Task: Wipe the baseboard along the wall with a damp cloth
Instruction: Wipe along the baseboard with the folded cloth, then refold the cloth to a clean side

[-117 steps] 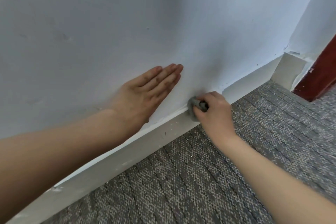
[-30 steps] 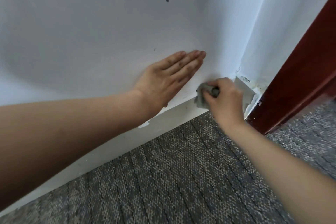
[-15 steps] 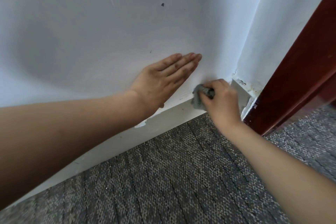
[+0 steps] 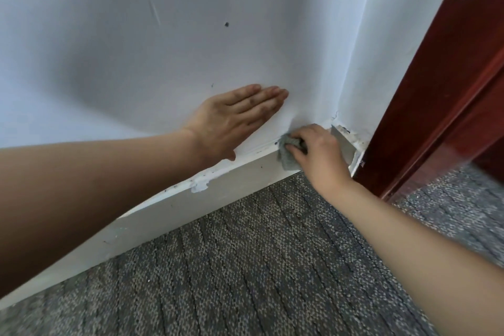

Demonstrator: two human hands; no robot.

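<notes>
The right hand (image 4: 317, 154) grips a bunched grey cloth (image 4: 287, 157) and presses it on the white baseboard (image 4: 174, 207), close to the corner at the right end of this wall (image 4: 136, 35). The left hand (image 4: 234, 123) lies open and flat against the wall, just above the baseboard's top edge.

Risks, as judged:
- A patch of flaking paint or filler (image 4: 200, 185) sits on the top edge, left of the cloth. Hard rubbing there could lift more.
- The damp cloth could smear dirt onto the wall.

Room for moving: the short return board (image 4: 345, 144) and red-brown door frame (image 4: 436, 90) block travel rightward. The carpet (image 4: 272, 267) is open on the near side.
</notes>
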